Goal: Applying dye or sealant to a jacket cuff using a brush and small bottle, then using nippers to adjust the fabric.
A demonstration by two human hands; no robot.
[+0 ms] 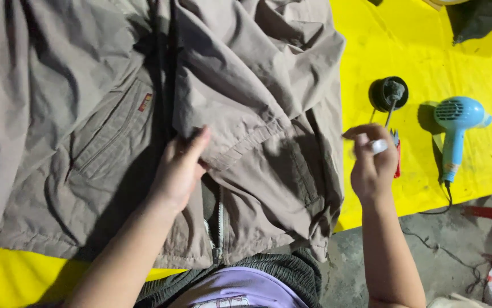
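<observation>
I am pressing my left hand [180, 168], fingers flat and grasping nothing, on the crumpled grey-brown cotton jacket [86, 125] covering the yellow counter [411, 51], while my right hand [373, 162] is pinching a small white object [379, 146] just right of it.
</observation>
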